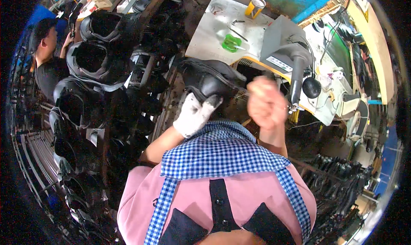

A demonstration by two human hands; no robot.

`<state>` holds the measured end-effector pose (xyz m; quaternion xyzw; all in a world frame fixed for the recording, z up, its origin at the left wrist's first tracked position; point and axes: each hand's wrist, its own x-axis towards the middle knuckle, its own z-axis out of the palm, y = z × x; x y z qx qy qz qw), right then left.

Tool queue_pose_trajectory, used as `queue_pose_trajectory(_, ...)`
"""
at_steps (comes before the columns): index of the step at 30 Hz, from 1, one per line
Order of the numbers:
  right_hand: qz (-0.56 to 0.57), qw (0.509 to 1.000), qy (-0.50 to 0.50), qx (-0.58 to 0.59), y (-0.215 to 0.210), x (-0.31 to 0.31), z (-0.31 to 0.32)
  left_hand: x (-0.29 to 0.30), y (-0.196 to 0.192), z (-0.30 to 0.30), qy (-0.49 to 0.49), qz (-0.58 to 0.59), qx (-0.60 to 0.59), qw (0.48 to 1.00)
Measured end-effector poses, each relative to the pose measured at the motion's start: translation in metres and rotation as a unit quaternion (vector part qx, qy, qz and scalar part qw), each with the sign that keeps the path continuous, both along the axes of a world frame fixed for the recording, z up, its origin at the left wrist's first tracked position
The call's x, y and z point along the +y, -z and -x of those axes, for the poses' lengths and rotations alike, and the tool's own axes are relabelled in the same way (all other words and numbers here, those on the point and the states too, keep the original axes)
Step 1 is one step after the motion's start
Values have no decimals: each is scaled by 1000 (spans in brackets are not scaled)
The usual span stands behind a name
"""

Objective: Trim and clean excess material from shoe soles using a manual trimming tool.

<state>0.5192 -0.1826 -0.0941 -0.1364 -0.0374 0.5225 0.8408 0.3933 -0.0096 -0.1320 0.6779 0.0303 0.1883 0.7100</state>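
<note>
My left hand (192, 115), in a white glove with dark-stained fingertips, grips a black shoe upper (216, 85) from its near side. The upper lies tilted in front of my apron, its padded rim toward the far side. Just right of it is my bare right hand (267, 101), raised and blurred by motion. Its fingers look curled together close to the upper's right end; what they hold, if anything, I cannot make out.
A white worktable (205, 37) ahead bears a green dish (231, 43), a yellow-and-white can (255, 8) and a grey machine (282, 41) with a post. On the left, a rack carries several black shoe uppers (87, 63); beyond it is another person (45, 58).
</note>
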Motion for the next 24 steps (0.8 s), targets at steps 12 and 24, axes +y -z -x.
queue_pose_trajectory(12, 528, 571, 304, -550, 123, -55, -58, 49, -10, 37, -52, 21, 184, 981)
queue_pose_trajectory(24, 512, 716, 47, -472, 180, -2, -14, 148, 85, 34, -346, -576, 283, 684)
